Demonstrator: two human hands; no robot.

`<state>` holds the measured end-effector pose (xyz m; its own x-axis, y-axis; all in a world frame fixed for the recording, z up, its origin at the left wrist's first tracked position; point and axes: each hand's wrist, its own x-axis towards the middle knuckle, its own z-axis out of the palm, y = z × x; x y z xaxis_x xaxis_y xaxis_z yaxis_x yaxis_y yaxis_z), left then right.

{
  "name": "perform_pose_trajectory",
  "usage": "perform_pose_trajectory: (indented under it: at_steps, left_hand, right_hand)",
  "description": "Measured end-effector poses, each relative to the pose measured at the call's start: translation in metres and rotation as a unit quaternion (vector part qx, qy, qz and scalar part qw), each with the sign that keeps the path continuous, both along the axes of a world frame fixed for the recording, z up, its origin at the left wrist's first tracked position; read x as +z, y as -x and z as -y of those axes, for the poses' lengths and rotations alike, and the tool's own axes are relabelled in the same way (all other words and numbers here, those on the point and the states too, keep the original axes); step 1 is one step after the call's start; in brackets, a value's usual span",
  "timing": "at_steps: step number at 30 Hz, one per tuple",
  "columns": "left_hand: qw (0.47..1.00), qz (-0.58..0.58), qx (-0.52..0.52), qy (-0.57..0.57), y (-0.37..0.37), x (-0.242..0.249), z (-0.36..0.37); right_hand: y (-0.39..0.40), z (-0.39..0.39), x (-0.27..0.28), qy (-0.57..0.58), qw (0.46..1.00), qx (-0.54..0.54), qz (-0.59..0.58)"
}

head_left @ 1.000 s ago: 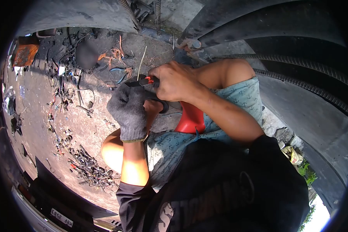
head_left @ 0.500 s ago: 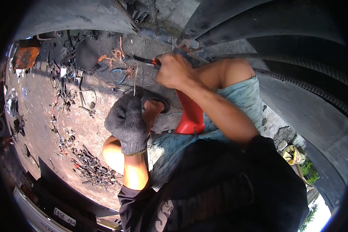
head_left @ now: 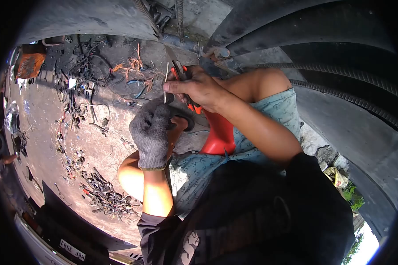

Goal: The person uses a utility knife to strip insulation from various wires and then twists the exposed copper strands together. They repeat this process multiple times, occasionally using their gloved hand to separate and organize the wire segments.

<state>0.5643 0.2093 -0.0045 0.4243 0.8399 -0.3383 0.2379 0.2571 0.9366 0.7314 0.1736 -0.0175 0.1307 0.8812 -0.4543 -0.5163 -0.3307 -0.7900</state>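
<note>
1 black-and-red tool [head_left: 180, 73] is gripped in the closed bare right hand [head_left: 203, 90], and 1 thin pale strand [head_left: 166, 77] is crossed by its thumb. The gloved left hand [head_left: 149, 128] is mostly curled, the strand's near end at its fingertips; how firmly it is pinched cannot be told. Copper-coloured wires [head_left: 135, 65] are scattered on the ground [head_left: 119, 104] beyond.

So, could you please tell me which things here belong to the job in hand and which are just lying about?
Seemingly the job's:
- red-and-black tool in right hand
- pale strand at gloved left hand
- perhaps coppery wires

Seemingly lying about:
- orange-brown scrap
- heap of dark bits
</note>
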Motion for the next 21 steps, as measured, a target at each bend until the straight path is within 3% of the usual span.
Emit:
perform_pose_trajectory:
  at_steps: [3, 5, 7, 8, 9, 10, 13, 14, 15, 16, 18, 21]
  left_hand:
    - [0.995, 0.056, -0.020, 0.076, -0.015, 0.021, 0.001]
    - [0.994, 0.030, -0.033, 0.097, -0.013, 0.020, -0.004]
    - [0.992, 0.001, -0.046, 0.118, -0.012, 0.017, -0.007]
    - [0.995, -0.011, -0.047, 0.086, -0.011, 0.015, -0.009]
    - [0.997, -0.022, -0.048, 0.053, -0.011, 0.012, -0.010]
    - [0.997, -0.022, -0.047, 0.052, -0.012, 0.010, -0.010]
    - [0.998, 0.032, -0.015, 0.059, -0.015, -0.001, -0.009]
    - [0.998, -0.001, -0.056, -0.027, -0.014, -0.004, -0.009]
    - [0.988, -0.033, -0.096, -0.112, -0.013, -0.006, -0.009]
    - [0.989, -0.033, -0.097, -0.111, -0.014, -0.003, -0.009]
    - [0.997, -0.019, -0.080, 0.013, -0.017, 0.005, -0.008]
    - [0.989, -0.053, -0.121, 0.063, -0.016, 0.001, -0.008]
  right_hand:
    - [0.000, -0.001, -0.006, 0.013, 0.999, -0.013, 0.033]
    - [0.000, -0.001, -0.008, 0.023, 0.998, -0.019, 0.050]
    - [-0.001, 0.000, -0.011, 0.006, 0.982, 0.003, 0.190]
    - [-0.002, 0.002, -0.010, 0.006, 0.982, 0.004, 0.188]
    - [-0.003, 0.004, -0.010, -0.039, 0.929, 0.016, 0.369]
    - [-0.004, 0.006, -0.009, -0.082, 0.840, 0.027, 0.536]
    - [-0.004, 0.011, -0.003, -0.014, 0.835, 0.092, 0.542]
    - [-0.005, 0.010, -0.007, -0.014, 0.835, 0.092, 0.542]
    - [-0.007, 0.009, -0.013, -0.031, 0.904, 0.051, 0.424]
    - [-0.009, 0.007, -0.013, -0.047, 0.954, 0.008, 0.296]
    - [-0.014, 0.003, -0.009, -0.057, 0.960, 0.003, 0.273]
    - [-0.020, -0.001, -0.005, -0.053, 0.956, 0.019, 0.288]
